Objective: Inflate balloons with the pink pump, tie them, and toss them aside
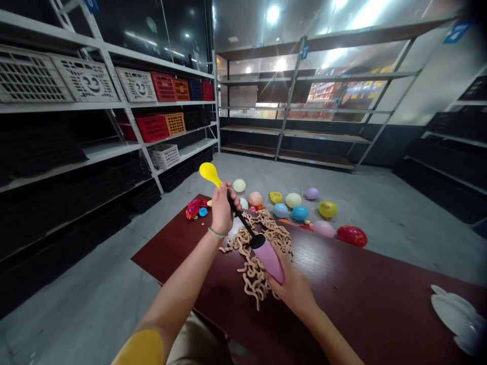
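Observation:
A balloon pump with a pink body (269,261) and a black shaft is held slanting above the table. My right hand (294,286) is wrapped round the pink body. My left hand (222,209) grips the black upper end, where a partly inflated yellow balloon (209,172) sticks out beyond the fingers, its neck hidden by them. Below the pump lies a tangled heap of beige, curly, string-like pieces (254,284). To the left of the heap, a small pile of red flat balloons (195,208) lies near the table's far corner, beside a small blue piece (203,212).
The dark red-brown table (365,294) spans the foreground, with white dish-like objects (452,309) at its right end. Several inflated balloons lie on the floor beyond, including a red balloon (352,235) and a blue balloon (300,213). Shelves with crates (152,128) line the left.

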